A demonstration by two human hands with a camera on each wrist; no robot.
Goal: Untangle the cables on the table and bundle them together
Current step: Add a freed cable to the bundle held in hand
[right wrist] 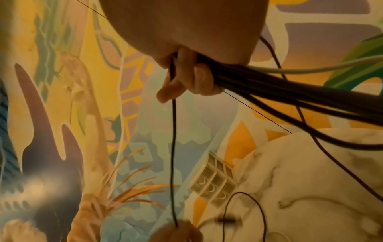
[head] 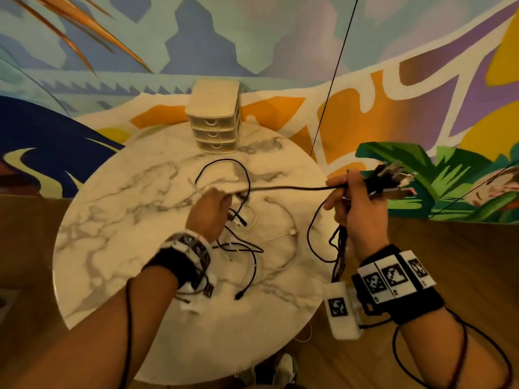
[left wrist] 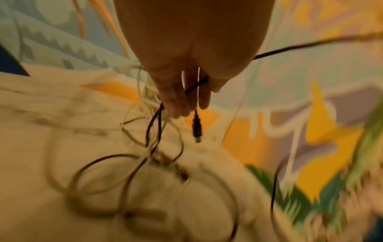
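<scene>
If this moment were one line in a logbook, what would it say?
left hand: grips black cable | right hand: grips gathered cable bundle | black cable: taut between hands | loose cables: on marble table

No readable words, numbers or brand names showing anywhere, only black-and-white square marker codes (head: 396, 275) sitting on the right wristband, one more marker (head: 337, 306) showing on the white wrist box

Left hand (head: 209, 213) curled, fingers pinching closed, over the tabletop's middle; right hand (head: 355, 204) fisted, raised past its right edge.
</scene>
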